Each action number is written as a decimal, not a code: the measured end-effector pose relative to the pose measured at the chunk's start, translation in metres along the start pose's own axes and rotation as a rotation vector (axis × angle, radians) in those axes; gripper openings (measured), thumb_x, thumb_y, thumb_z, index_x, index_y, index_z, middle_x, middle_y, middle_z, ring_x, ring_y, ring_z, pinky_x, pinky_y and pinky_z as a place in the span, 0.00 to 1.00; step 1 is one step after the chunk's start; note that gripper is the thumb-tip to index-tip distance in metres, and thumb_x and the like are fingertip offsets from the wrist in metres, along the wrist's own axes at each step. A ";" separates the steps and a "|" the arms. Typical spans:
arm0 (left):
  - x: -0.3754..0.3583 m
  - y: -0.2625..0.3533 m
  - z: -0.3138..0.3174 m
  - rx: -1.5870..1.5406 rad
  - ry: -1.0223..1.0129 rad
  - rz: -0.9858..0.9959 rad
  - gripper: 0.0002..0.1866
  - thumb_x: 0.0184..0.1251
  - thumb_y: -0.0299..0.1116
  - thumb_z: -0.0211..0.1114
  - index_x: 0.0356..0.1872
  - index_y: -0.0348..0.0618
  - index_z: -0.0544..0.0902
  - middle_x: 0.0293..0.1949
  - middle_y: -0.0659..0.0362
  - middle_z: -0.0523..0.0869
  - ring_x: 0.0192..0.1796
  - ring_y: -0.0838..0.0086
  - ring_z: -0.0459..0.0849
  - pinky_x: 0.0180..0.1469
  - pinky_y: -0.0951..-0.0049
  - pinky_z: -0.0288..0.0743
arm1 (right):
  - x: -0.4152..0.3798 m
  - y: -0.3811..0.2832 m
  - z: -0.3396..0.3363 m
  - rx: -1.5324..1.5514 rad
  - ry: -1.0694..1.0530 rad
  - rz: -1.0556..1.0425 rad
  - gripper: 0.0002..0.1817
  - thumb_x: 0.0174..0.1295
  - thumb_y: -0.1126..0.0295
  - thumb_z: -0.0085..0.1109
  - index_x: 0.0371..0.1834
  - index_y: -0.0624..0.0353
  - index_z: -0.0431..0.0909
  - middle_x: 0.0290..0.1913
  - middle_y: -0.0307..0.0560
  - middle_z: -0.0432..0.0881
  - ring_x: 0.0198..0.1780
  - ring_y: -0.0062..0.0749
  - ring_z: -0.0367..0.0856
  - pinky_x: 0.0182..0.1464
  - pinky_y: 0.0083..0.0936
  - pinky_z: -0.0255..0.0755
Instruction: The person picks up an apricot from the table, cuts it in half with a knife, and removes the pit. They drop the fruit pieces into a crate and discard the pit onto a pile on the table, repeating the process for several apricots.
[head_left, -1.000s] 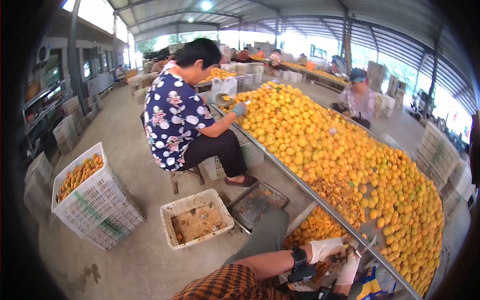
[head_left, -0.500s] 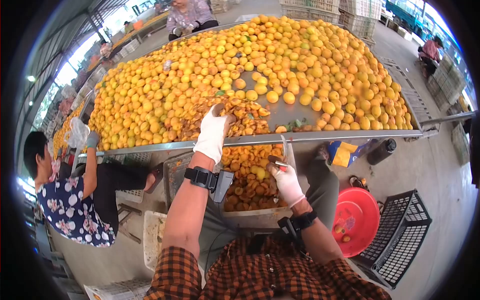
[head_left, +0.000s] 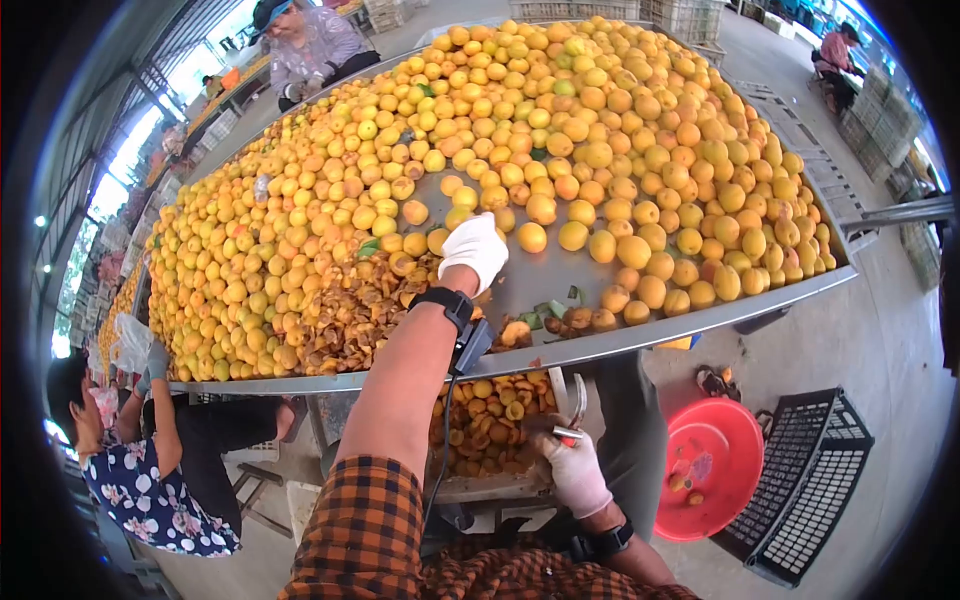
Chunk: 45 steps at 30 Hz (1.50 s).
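My left hand (head_left: 475,250), in a white glove, reaches over the metal sorting table (head_left: 520,280). It is at the edge of the whole apricots (head_left: 532,237), beside a heap of brownish cut apricot pieces (head_left: 350,305). Its fingers are hidden beneath the glove's back. Below the table's front edge, my gloved right hand (head_left: 578,475) is closed around a small knife (head_left: 580,400) with a curved blade and some red near the grip. Under the table, close to that hand, a crate holds halved apricots (head_left: 490,430).
A few green leaves (head_left: 545,315) lie near the table's front rim. On the floor at right are a red basin (head_left: 725,450) and a black crate (head_left: 800,480). A co-worker (head_left: 150,460) sits at left; another person (head_left: 310,50) is across the table.
My left hand has moved forward and right, from the cut pieces toward the whole apricots. The right hand still holds the knife, a little lower. The view has shifted.
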<state>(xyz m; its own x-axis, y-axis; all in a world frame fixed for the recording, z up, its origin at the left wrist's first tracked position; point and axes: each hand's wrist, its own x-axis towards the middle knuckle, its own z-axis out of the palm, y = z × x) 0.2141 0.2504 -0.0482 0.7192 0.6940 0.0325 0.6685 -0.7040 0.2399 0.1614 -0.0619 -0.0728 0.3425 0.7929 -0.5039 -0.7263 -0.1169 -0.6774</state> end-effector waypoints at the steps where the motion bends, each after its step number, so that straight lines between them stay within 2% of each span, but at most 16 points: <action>1: -0.003 0.002 -0.003 -0.210 -0.060 -0.078 0.23 0.54 0.37 0.63 0.49 0.34 0.76 0.34 0.50 0.83 0.36 0.65 0.82 0.39 0.69 0.74 | 0.000 -0.002 -0.003 -0.024 0.025 -0.039 0.13 0.63 0.70 0.54 0.48 0.63 0.75 0.21 0.33 0.70 0.14 0.17 0.65 0.15 0.17 0.58; 4: -0.046 0.023 -0.041 -1.049 -0.237 -0.266 0.19 0.64 0.38 0.61 0.49 0.34 0.76 0.32 0.60 0.81 0.28 0.78 0.78 0.32 0.77 0.74 | -0.004 -0.021 -0.005 -0.011 0.048 -0.153 0.12 0.63 0.70 0.54 0.47 0.64 0.76 0.22 0.33 0.71 0.15 0.16 0.65 0.17 0.15 0.59; 8: -0.115 0.006 -0.056 -1.676 -0.382 -0.149 0.20 0.70 0.46 0.54 0.48 0.37 0.76 0.33 0.55 0.84 0.28 0.73 0.81 0.32 0.74 0.77 | -0.004 -0.046 0.008 0.003 0.010 -0.319 0.13 0.62 0.75 0.53 0.49 0.63 0.75 0.24 0.33 0.72 0.16 0.14 0.65 0.17 0.16 0.59; 9: -0.139 0.010 -0.066 -1.860 -0.533 -0.312 0.23 0.71 0.50 0.51 0.48 0.37 0.75 0.32 0.53 0.85 0.28 0.71 0.83 0.32 0.72 0.77 | -0.010 -0.057 0.020 -0.030 -0.026 -0.343 0.14 0.61 0.76 0.55 0.50 0.64 0.74 0.26 0.34 0.73 0.18 0.14 0.67 0.19 0.15 0.61; 10: -0.159 0.012 -0.071 -1.864 -0.526 -0.308 0.23 0.71 0.50 0.51 0.48 0.37 0.75 0.32 0.53 0.85 0.28 0.71 0.83 0.32 0.72 0.77 | -0.017 -0.066 0.032 -0.063 -0.061 -0.365 0.15 0.59 0.77 0.56 0.51 0.64 0.74 0.28 0.36 0.75 0.21 0.13 0.69 0.21 0.14 0.63; 12: -0.197 0.016 -0.073 -1.770 -0.479 -0.172 0.25 0.71 0.52 0.49 0.52 0.38 0.73 0.36 0.53 0.84 0.32 0.72 0.83 0.33 0.73 0.77 | -0.015 -0.065 0.051 -0.306 -0.069 -0.612 0.25 0.55 0.75 0.63 0.57 0.65 0.70 0.41 0.41 0.78 0.39 0.17 0.75 0.42 0.14 0.70; 15: -0.245 0.022 -0.081 -1.663 -0.338 -0.117 0.27 0.71 0.53 0.48 0.56 0.38 0.70 0.45 0.54 0.81 0.40 0.73 0.82 0.36 0.75 0.77 | -0.019 -0.057 0.064 -0.475 -0.230 -0.582 0.30 0.50 0.74 0.69 0.58 0.66 0.69 0.43 0.42 0.79 0.45 0.23 0.77 0.48 0.20 0.72; 20: -0.295 0.028 -0.089 -1.450 -0.100 -0.027 0.27 0.70 0.48 0.55 0.58 0.35 0.69 0.48 0.58 0.79 0.48 0.76 0.78 0.50 0.77 0.72 | -0.039 -0.035 0.073 -0.629 -0.110 -0.794 0.31 0.47 0.75 0.70 0.57 0.64 0.70 0.47 0.46 0.80 0.47 0.25 0.78 0.49 0.22 0.72; 22: -0.305 0.037 -0.083 -1.500 -0.075 -0.061 0.24 0.68 0.44 0.58 0.56 0.35 0.71 0.48 0.59 0.79 0.49 0.75 0.78 0.53 0.77 0.70 | -0.045 -0.030 0.077 -0.713 -0.027 -0.911 0.31 0.46 0.75 0.70 0.57 0.63 0.70 0.48 0.47 0.79 0.48 0.26 0.78 0.50 0.23 0.72; 24: -0.309 0.043 -0.067 -1.850 0.042 -0.091 0.23 0.66 0.42 0.62 0.55 0.37 0.72 0.46 0.59 0.79 0.45 0.78 0.79 0.46 0.78 0.74 | -0.055 -0.029 0.083 -0.684 -0.101 -0.895 0.31 0.46 0.77 0.69 0.57 0.62 0.70 0.48 0.47 0.79 0.47 0.26 0.78 0.50 0.23 0.72; 28: -0.326 0.047 -0.061 -2.286 -0.086 -0.015 0.20 0.69 0.40 0.57 0.56 0.39 0.71 0.52 0.57 0.78 0.55 0.71 0.76 0.59 0.70 0.68 | -0.092 -0.042 0.079 -0.247 -0.200 -0.501 0.31 0.53 0.82 0.63 0.61 0.65 0.64 0.53 0.42 0.76 0.51 0.24 0.75 0.52 0.19 0.70; 32: -0.331 0.054 -0.058 -2.302 -0.145 0.170 0.21 0.68 0.38 0.57 0.58 0.38 0.70 0.53 0.56 0.78 0.58 0.67 0.74 0.64 0.67 0.65 | -0.086 -0.029 0.065 -0.448 -0.277 -0.642 0.33 0.52 0.82 0.64 0.63 0.65 0.63 0.53 0.42 0.76 0.52 0.21 0.74 0.54 0.19 0.70; 37: -0.328 0.065 -0.054 -2.314 -0.103 0.156 0.22 0.68 0.41 0.57 0.56 0.38 0.71 0.52 0.56 0.78 0.55 0.67 0.76 0.62 0.67 0.68 | -0.087 -0.012 0.071 -0.516 -0.096 -0.890 0.32 0.50 0.81 0.65 0.61 0.66 0.67 0.50 0.44 0.78 0.48 0.20 0.75 0.51 0.19 0.71; 40: -0.328 0.060 -0.042 -2.324 -0.002 0.048 0.22 0.69 0.44 0.56 0.56 0.39 0.71 0.52 0.55 0.79 0.55 0.65 0.77 0.61 0.65 0.69 | -0.093 -0.014 0.067 -0.484 -0.120 -0.779 0.32 0.51 0.80 0.64 0.62 0.65 0.64 0.46 0.45 0.79 0.45 0.20 0.77 0.49 0.19 0.72; 44: -0.330 0.050 -0.042 -2.464 -0.151 0.073 0.25 0.68 0.50 0.55 0.57 0.42 0.72 0.53 0.53 0.78 0.55 0.65 0.77 0.61 0.59 0.66 | -0.118 -0.022 0.050 -0.582 -0.083 -0.564 0.21 0.61 0.75 0.55 0.58 0.63 0.66 0.28 0.43 0.78 0.30 0.22 0.75 0.34 0.20 0.72; 45: -0.330 0.053 -0.043 -2.491 -0.155 0.123 0.25 0.68 0.50 0.55 0.57 0.42 0.72 0.53 0.53 0.78 0.55 0.64 0.76 0.62 0.58 0.65 | -0.114 -0.018 0.047 -0.722 -0.072 -0.696 0.14 0.64 0.73 0.51 0.52 0.64 0.69 0.24 0.45 0.76 0.26 0.23 0.75 0.30 0.21 0.70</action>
<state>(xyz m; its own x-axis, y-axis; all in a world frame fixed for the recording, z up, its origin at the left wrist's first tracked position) 0.0036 -0.0092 -0.0043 0.7957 0.5947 0.1152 -0.5856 0.7065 0.3975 0.1072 -0.1222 0.0220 0.4991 0.8543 0.1453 0.1653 0.0707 -0.9837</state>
